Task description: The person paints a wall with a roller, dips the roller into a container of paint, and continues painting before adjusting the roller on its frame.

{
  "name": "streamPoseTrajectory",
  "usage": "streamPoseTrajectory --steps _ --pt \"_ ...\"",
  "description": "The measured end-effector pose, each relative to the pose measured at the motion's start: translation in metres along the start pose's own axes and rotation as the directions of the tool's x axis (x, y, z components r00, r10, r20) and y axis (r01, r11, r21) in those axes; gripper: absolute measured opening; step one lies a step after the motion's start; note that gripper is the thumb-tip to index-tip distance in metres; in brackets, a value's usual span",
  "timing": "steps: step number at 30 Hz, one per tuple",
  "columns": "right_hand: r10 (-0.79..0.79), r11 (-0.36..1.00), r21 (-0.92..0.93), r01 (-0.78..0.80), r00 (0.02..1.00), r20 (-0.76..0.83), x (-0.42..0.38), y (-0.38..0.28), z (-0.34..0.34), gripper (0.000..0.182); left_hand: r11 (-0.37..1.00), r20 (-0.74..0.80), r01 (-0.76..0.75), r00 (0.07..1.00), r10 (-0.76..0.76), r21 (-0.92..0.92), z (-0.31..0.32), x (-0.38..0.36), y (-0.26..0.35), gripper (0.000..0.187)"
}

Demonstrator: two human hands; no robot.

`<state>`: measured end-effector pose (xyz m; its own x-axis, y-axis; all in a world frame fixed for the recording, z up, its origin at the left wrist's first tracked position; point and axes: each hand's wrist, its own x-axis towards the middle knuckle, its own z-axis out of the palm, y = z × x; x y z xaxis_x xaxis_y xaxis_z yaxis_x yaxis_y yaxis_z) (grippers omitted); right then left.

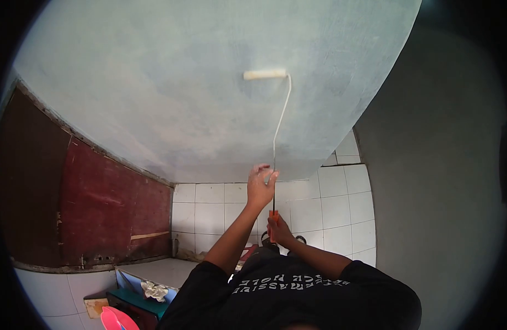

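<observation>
A pale paint roller (265, 74) lies against the light blue-grey wall (198, 110), its thin wire frame running down toward me. My right hand (278, 228) is wrapped round the orange handle (273, 225) at the lower end. Higher up, my left hand (261, 184) is beside the thin rod, fingers apart and curved. Whether its fingers touch the rod is hard to tell.
White floor tiles (336, 212) lie below the wall. A dark red panel (105, 203) stands at the left. At the lower left are a pink object (117, 319), a teal item (132, 305) and a crumpled whitish thing (154, 291). A grey wall (435, 165) rises at the right.
</observation>
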<state>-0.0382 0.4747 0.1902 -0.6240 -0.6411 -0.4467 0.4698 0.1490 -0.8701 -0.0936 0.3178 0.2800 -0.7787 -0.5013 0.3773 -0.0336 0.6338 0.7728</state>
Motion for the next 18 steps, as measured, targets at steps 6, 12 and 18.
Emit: streamPoseTrajectory --steps 6,12,18 --pt "-0.224 0.973 0.047 0.226 0.973 -0.046 0.020 -0.083 0.012 0.025 0.979 -0.120 -0.192 0.976 0.183 -0.067 -0.046 0.082 0.073 0.018" --pt "-0.211 0.977 -0.052 0.209 0.976 -0.058 0.029 -0.080 0.002 0.034 0.982 -0.095 -0.173 0.982 0.166 -0.074 -0.034 0.078 0.058 0.016" --pt "-0.042 0.978 -0.205 0.027 0.997 -0.071 0.015 0.000 -0.022 0.028 0.998 0.025 -0.018 0.999 0.019 -0.057 0.012 0.014 -0.001 0.017"
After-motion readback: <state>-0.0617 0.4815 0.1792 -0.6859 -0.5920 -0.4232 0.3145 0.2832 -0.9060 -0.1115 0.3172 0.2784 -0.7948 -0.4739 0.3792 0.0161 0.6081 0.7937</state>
